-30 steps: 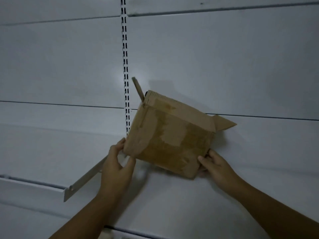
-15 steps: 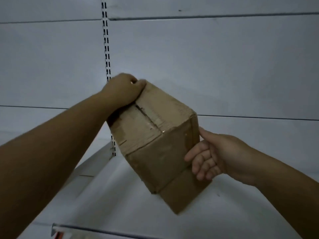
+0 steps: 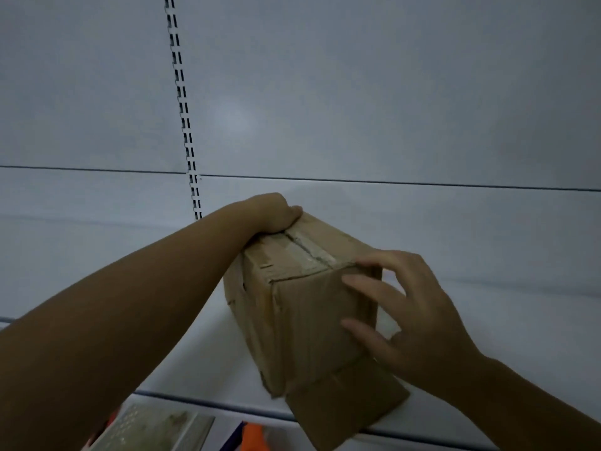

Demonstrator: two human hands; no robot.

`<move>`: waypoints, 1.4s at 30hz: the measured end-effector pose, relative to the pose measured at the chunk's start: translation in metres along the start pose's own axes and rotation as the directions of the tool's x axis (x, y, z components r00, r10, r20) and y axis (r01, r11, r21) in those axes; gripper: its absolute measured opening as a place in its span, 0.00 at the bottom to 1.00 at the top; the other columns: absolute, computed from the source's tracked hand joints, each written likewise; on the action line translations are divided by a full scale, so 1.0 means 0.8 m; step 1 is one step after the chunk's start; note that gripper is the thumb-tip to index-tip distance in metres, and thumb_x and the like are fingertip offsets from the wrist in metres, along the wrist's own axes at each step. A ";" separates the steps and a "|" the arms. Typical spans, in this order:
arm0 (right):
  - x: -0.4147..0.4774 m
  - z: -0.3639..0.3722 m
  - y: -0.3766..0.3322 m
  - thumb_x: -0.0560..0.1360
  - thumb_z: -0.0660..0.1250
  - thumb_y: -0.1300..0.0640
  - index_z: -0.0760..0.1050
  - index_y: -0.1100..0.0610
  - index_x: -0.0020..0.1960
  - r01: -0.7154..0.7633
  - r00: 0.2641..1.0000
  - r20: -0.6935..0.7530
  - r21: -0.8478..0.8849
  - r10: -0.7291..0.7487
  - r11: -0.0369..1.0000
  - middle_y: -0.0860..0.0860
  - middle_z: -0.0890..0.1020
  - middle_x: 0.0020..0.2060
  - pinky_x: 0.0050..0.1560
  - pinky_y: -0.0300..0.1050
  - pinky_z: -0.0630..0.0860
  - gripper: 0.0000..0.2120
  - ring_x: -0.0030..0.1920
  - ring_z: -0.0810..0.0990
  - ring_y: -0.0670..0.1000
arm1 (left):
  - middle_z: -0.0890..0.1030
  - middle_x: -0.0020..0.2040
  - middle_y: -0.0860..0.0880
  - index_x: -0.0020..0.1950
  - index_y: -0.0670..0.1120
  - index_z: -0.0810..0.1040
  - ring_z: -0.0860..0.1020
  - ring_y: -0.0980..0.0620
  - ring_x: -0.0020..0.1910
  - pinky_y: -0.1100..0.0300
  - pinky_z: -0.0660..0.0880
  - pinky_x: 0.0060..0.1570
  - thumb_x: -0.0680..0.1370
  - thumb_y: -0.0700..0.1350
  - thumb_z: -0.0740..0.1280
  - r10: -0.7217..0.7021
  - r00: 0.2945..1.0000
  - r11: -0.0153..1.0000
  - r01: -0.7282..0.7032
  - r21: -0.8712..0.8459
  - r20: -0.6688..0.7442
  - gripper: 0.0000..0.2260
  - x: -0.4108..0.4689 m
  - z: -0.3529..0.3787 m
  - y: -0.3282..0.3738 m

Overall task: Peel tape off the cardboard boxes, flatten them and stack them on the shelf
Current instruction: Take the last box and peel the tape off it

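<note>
A small brown cardboard box (image 3: 302,323) stands over the white shelf (image 3: 201,362), its taped top seam facing up and a loose flap hanging past the shelf's front edge. My left hand (image 3: 271,213) grips the box's far top corner, fingers curled over it. On the near right face lies my right hand (image 3: 413,317), fingers spread, with fingertips at the top edge by the tape (image 3: 309,252).
A white back panel with a slotted upright (image 3: 183,109) rises behind the shelf. Below the shelf's front edge lie a flat grey perforated panel (image 3: 153,428) and something orange (image 3: 255,436).
The box came down and closer, turning more upright. My right hand shifted from the box's side onto its near face, fingers at the taped top edge. My left hand kept its grip on the top corner.
</note>
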State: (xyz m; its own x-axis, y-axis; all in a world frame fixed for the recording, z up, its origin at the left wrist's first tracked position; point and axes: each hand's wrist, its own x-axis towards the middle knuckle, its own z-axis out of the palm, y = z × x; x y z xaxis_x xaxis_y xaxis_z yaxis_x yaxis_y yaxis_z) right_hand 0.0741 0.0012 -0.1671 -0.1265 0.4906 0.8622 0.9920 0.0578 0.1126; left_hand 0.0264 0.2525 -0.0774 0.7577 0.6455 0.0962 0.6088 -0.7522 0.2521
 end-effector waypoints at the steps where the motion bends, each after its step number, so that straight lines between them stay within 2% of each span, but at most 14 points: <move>1: -0.003 0.006 -0.001 0.71 0.67 0.47 0.71 0.53 0.59 0.065 0.998 -0.006 -0.035 -0.065 0.997 0.55 0.74 0.58 0.58 0.46 0.70 0.19 0.58 0.72 0.52 | 0.70 0.68 0.39 0.67 0.39 0.70 0.70 0.41 0.65 0.51 0.65 0.63 0.80 0.58 0.51 -0.002 1.000 1.000 0.002 0.012 -0.008 0.27 0.001 0.001 -0.001; 4: -0.005 0.018 -0.001 0.72 0.67 0.47 0.70 0.51 0.59 0.109 0.993 -0.047 -0.071 -0.113 0.991 0.55 0.69 0.62 0.62 0.52 0.66 0.19 0.62 0.69 0.55 | 0.70 0.69 0.39 0.67 0.39 0.70 0.70 0.41 0.65 0.52 0.65 0.64 0.80 0.58 0.50 0.002 1.000 0.999 -0.001 0.037 -0.028 0.27 0.001 0.002 -0.001; 8: 0.009 0.023 0.000 0.71 0.70 0.48 0.74 0.52 0.55 0.156 0.984 -0.087 -0.013 -0.157 0.988 0.55 0.72 0.61 0.61 0.58 0.67 0.16 0.63 0.70 0.56 | 0.70 0.69 0.39 0.67 0.38 0.70 0.70 0.41 0.65 0.53 0.65 0.62 0.80 0.57 0.51 0.007 0.999 0.999 -0.004 0.044 -0.051 0.26 0.002 0.004 -0.001; 13: 0.033 0.016 0.008 0.71 0.72 0.49 0.75 0.54 0.50 0.237 0.971 0.008 0.114 -0.239 0.965 0.58 0.80 0.56 0.56 0.51 0.70 0.13 0.57 0.75 0.54 | 0.72 0.66 0.38 0.64 0.38 0.72 0.71 0.40 0.62 0.55 0.66 0.58 0.80 0.56 0.52 0.010 0.997 0.999 -0.006 0.051 -0.079 0.25 0.001 0.004 0.000; 16: 0.043 0.014 0.012 0.72 0.71 0.50 0.78 0.57 0.45 0.210 0.977 0.016 0.139 -0.214 0.968 0.57 0.82 0.50 0.49 0.51 0.72 0.11 0.50 0.77 0.54 | 0.72 0.66 0.38 0.64 0.37 0.72 0.71 0.40 0.62 0.55 0.66 0.57 0.80 0.55 0.52 0.015 0.996 0.998 -0.010 0.057 -0.083 0.25 0.001 0.004 0.001; 19: 0.045 0.017 0.012 0.72 0.69 0.49 0.73 0.54 0.47 0.202 0.979 0.010 0.126 -0.205 0.971 0.56 0.83 0.49 0.46 0.51 0.71 0.10 0.48 0.77 0.53 | 0.72 0.66 0.37 0.64 0.36 0.71 0.71 0.40 0.62 0.55 0.66 0.57 0.81 0.55 0.52 0.020 0.996 0.998 -0.015 0.061 -0.087 0.25 0.001 0.005 0.003; 24: 0.036 0.025 0.005 0.73 0.68 0.52 0.72 0.53 0.47 0.167 0.984 -0.078 0.124 -0.158 0.978 0.56 0.83 0.48 0.46 0.51 0.71 0.07 0.47 0.80 0.55 | 0.73 0.66 0.38 0.65 0.37 0.71 0.71 0.41 0.62 0.55 0.66 0.55 0.81 0.54 0.52 0.030 0.995 0.998 -0.025 0.062 -0.093 0.24 0.000 0.005 0.002; 27: 0.032 0.031 -0.001 0.76 0.63 0.53 0.72 0.54 0.47 0.114 0.987 -0.134 0.172 -0.091 0.978 0.55 0.83 0.48 0.47 0.51 0.70 0.05 0.49 0.79 0.54 | 0.73 0.65 0.38 0.65 0.37 0.71 0.72 0.41 0.62 0.56 0.66 0.55 0.80 0.54 0.52 0.033 0.995 0.998 -0.027 0.061 -0.096 0.24 -0.001 0.004 0.002; 31: 0.029 0.034 -0.005 0.79 0.57 0.49 0.73 0.54 0.47 0.061 0.987 -0.158 0.309 -0.012 0.949 0.50 0.78 0.50 0.50 0.52 0.72 0.10 0.52 0.77 0.51 | 0.74 0.64 0.38 0.63 0.38 0.73 0.72 0.41 0.60 0.57 0.65 0.51 0.80 0.54 0.53 0.041 0.993 0.997 -0.034 0.063 -0.114 0.23 -0.003 0.003 -0.001; 33: 0.025 0.033 -0.004 0.75 0.63 0.47 0.73 0.54 0.48 0.094 0.991 -0.122 0.276 -0.062 0.957 0.51 0.78 0.53 0.55 0.52 0.70 0.10 0.54 0.77 0.52 | 0.75 0.63 0.38 0.62 0.38 0.73 0.73 0.42 0.59 0.57 0.65 0.50 0.80 0.54 0.54 0.040 0.992 0.997 -0.032 0.064 -0.118 0.22 -0.004 0.002 -0.001; 35: 0.022 0.033 -0.001 0.73 0.66 0.52 0.73 0.54 0.48 0.134 0.988 -0.108 0.215 -0.113 0.967 0.54 0.78 0.54 0.57 0.52 0.69 0.07 0.56 0.76 0.54 | 0.75 0.61 0.39 0.60 0.38 0.74 0.73 0.43 0.55 0.57 0.66 0.49 0.80 0.53 0.54 0.038 0.993 0.997 -0.030 0.066 -0.116 0.21 -0.006 0.001 -0.001; 37: 0.022 0.033 -0.003 0.74 0.64 0.57 0.74 0.55 0.46 0.138 0.985 -0.125 0.178 -0.116 0.974 0.56 0.80 0.54 0.58 0.53 0.69 0.02 0.56 0.76 0.53 | 0.76 0.59 0.39 0.58 0.38 0.75 0.71 0.45 0.50 0.57 0.66 0.48 0.80 0.53 0.54 0.038 0.993 0.998 -0.031 0.062 -0.114 0.21 -0.006 0.000 -0.002; 40: 0.020 0.034 -0.012 0.75 0.61 0.59 0.77 0.58 0.40 0.091 0.982 -0.175 0.114 -0.070 0.989 0.57 0.82 0.50 0.59 0.53 0.67 0.08 0.55 0.75 0.52 | 0.77 0.54 0.41 0.53 0.40 0.75 0.70 0.46 0.46 0.57 0.66 0.46 0.80 0.53 0.54 0.037 0.992 0.997 -0.029 0.066 -0.124 0.18 -0.007 0.000 -0.003; 42: 0.026 0.028 -0.016 0.76 0.59 0.60 0.73 0.56 0.42 0.067 0.978 -0.203 0.118 -0.042 0.991 0.57 0.81 0.48 0.56 0.52 0.69 0.06 0.53 0.74 0.51 | 0.75 0.49 0.43 0.50 0.41 0.75 0.71 0.46 0.45 0.57 0.66 0.45 0.80 0.53 0.54 0.035 0.992 0.998 -0.027 0.063 -0.124 0.18 -0.005 0.001 -0.003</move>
State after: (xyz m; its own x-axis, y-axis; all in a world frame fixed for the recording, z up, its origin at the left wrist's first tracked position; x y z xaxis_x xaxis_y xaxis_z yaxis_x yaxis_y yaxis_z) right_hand 0.0588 0.0297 -0.1618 -0.1667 0.3012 0.9389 0.9749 0.1928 0.1113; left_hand 0.0221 0.2517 -0.0789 0.7433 0.6304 0.2239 0.6016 -0.7763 0.1882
